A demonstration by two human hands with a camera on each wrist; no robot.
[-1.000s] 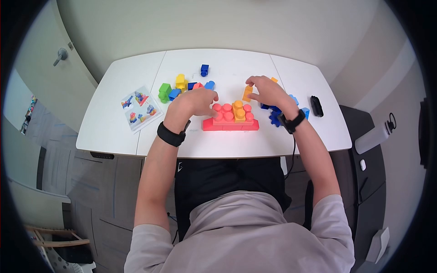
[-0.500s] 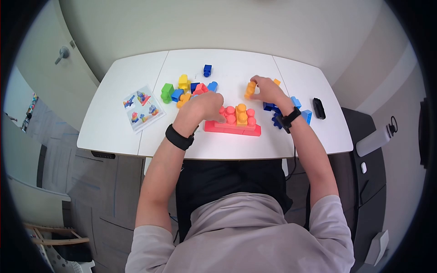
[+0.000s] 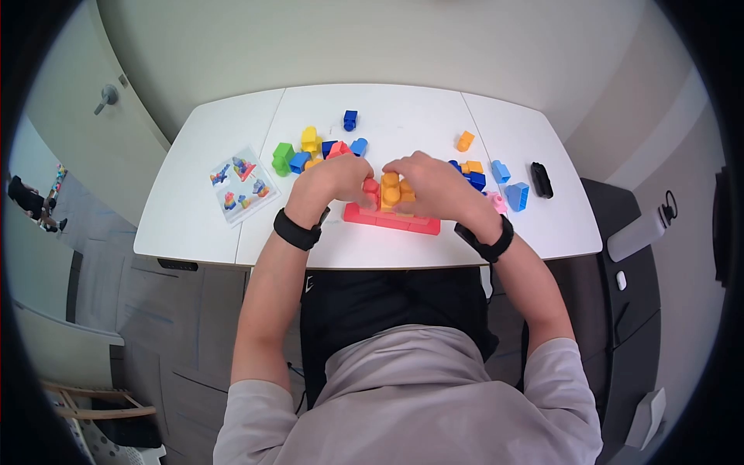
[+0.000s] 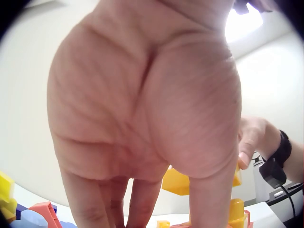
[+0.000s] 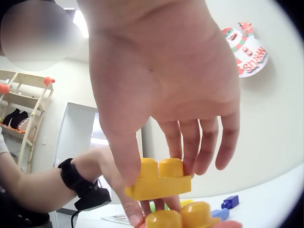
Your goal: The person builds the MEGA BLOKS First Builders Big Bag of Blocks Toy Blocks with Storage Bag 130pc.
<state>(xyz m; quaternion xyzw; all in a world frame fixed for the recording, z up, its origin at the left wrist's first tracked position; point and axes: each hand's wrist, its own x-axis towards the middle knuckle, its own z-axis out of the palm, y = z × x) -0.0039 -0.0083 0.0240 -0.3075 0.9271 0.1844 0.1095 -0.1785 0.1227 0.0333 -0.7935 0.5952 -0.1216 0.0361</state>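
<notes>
Pinching the orange-yellow brick (image 5: 159,187) between thumb and fingers, the right hand (image 3: 442,186) holds it studs-up, just above another yellow brick (image 5: 197,216) on the red base (image 3: 391,222). The left hand (image 3: 337,180) reaches down at the base's left end, thumb and fingers parted; we cannot tell whether it grips. We expect light, stiff plastic, hardly fragile, a little slippery where glossy. We would take opposite flat sides below the studs, leaving the underside free.

The yellow block (image 5: 159,186) looks smooth, glossy plastic — the shirt (image 3: 434,403), matt cloth.
</notes>
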